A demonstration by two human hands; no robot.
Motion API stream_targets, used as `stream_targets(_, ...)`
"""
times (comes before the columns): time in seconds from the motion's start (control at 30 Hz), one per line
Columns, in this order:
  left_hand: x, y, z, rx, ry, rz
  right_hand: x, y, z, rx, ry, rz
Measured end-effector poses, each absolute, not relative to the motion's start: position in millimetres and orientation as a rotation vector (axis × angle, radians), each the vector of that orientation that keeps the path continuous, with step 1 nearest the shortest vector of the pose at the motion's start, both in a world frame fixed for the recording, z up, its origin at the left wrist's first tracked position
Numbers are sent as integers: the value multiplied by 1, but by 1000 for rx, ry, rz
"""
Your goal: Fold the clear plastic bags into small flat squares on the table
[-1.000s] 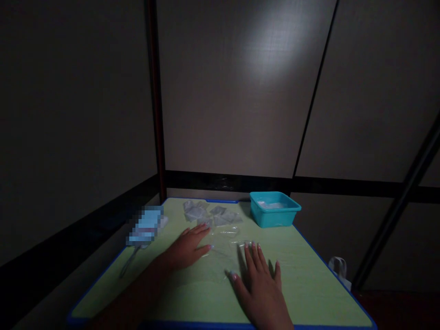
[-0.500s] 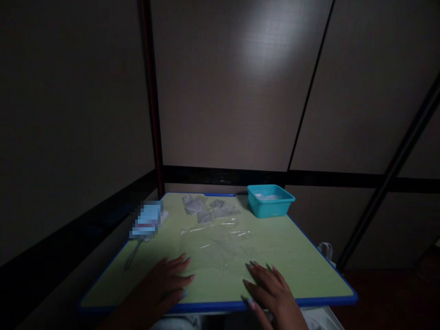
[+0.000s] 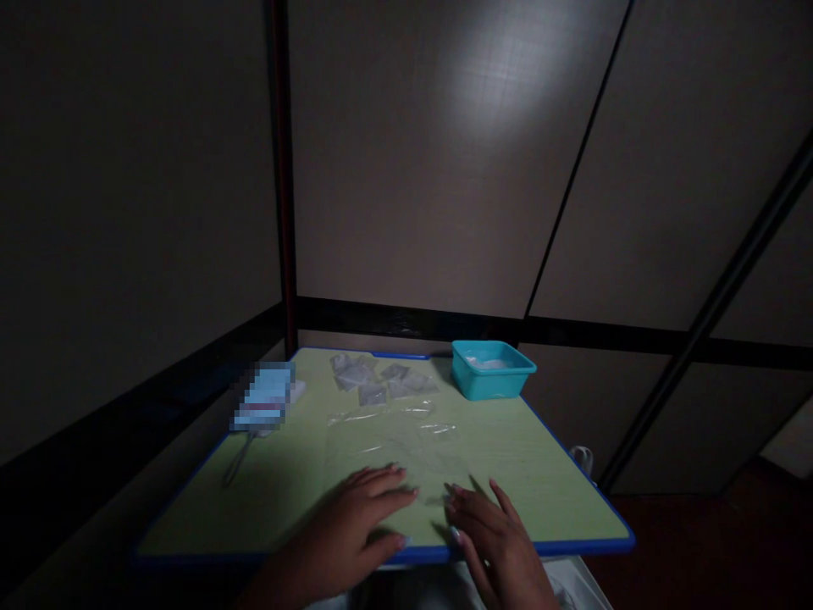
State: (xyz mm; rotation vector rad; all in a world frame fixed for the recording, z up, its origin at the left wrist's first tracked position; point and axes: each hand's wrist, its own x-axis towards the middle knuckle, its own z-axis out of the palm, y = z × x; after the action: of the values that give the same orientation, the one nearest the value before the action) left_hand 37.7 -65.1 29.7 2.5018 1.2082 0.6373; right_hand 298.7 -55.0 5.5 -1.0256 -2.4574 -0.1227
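A clear plastic bag (image 3: 387,440) lies flat and a little wrinkled in the middle of the light green table (image 3: 527,483). My left hand (image 3: 356,521) reaches over the bag's near side, palm down, with its fingers stretched and the thumb apart. Close to the near right part of the bag is my right hand (image 3: 499,542), its fingertips at the plastic and its thumb spread away. Whether those fingertips grip the film is hard to see. Beyond the bag lie several small greyish translucent packets (image 3: 372,393).
A turquoise plastic basket (image 3: 488,383) with pale, clear-looking contents stands at the back right. At the left edge is a blurred-out blue item (image 3: 267,396) with a strap (image 3: 236,462). Panelled walls (image 3: 412,195) close in behind and on the left.
My left hand has moved right and onto the near part of the bag. My right hand has shifted slightly, its fingers drawn closer together. The view has turned slightly.
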Motion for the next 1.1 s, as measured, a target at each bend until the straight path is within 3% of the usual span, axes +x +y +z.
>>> stream_targets(0.43,57,-36,1,2335,1508,957,256,4,64,-1053,-2271,418)
stream_targets(0.87,59,-42,13,2344,1552,878,228,71,36,-1009,-2257,852)
stream_targets(1.1,58,-42,10,2356,1509,862,230,66,30,-964,-2267,769)
